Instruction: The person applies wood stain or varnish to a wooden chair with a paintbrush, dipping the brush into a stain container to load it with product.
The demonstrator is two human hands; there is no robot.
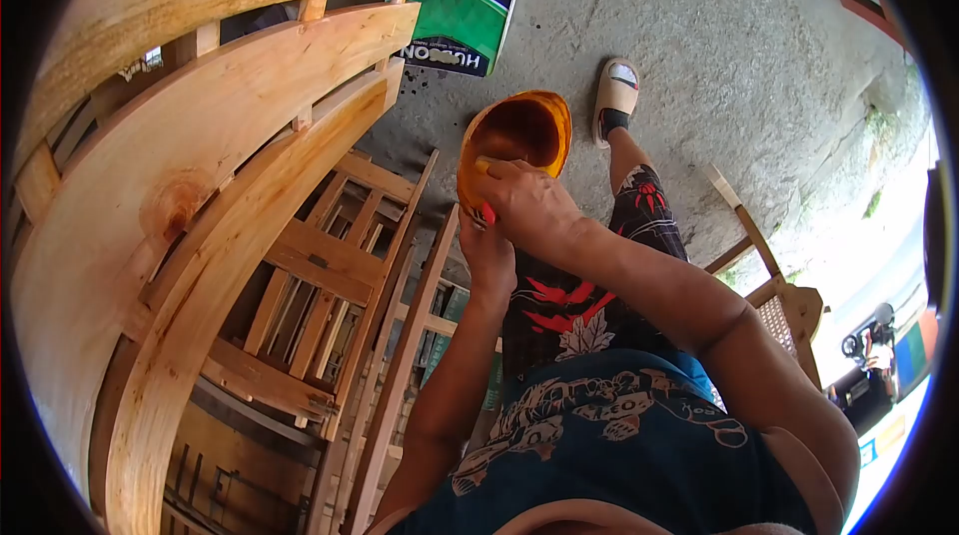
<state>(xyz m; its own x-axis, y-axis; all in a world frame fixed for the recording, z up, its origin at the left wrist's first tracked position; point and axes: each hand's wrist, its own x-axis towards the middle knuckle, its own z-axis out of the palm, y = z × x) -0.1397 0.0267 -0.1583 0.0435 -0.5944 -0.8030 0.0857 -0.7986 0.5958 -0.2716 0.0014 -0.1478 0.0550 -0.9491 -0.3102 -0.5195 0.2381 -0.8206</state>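
A yellow-orange container with a wide open mouth and brown inside is held out in front of my body, over the floor. My left hand is closed around its lower end from beneath. My right hand lies over the near rim, fingers bent inward and closed. A small yellowish bit shows at its fingertips; I cannot tell what it is. Between the two hands a small bright red patch shows. The container's lower end is hidden by my hands.
Large curved wooden boards fill the left side, close to my left arm. Below them stand slatted wooden frames. A green and black HUDSON package lies on the concrete floor. At right is a wooden chair with woven mesh.
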